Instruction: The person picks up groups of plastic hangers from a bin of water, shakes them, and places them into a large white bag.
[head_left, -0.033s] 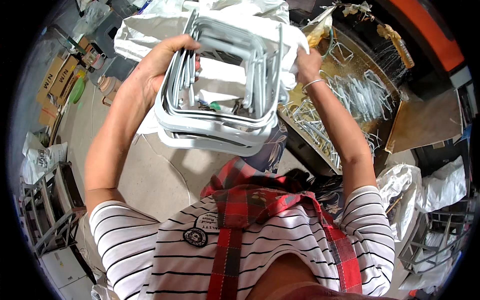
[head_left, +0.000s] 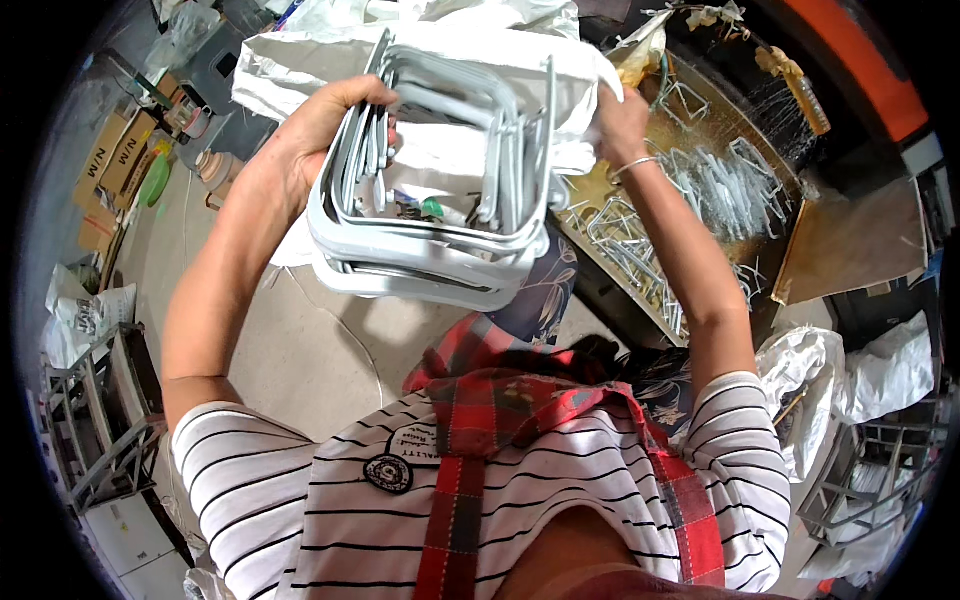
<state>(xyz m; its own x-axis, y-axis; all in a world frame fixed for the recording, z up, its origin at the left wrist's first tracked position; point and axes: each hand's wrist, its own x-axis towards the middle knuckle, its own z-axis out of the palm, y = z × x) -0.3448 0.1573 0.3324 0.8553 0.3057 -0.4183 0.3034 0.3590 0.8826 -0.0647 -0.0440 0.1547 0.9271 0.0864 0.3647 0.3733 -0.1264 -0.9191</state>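
While the left hand (head_left: 330, 125) gripped nested, smooth grey rounded-square metal frames (head_left: 415, 243) by one side, the right hand (head_left: 620, 125) clutched the edge of a crinkled white plastic sack (head_left: 575, 80). The frames hung before its folds.

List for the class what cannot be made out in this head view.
All in the head view:
1. Right hand fingertips: hidden by the white sack's edge.
2. Some left hand fingers: hidden behind the grey frames.
3. Exact count of frames: they overlap.
4. Count of bent wire pieces: tangled, partly covered by the right forearm.
5. Orange panel's full extent: cut off by the top edge.
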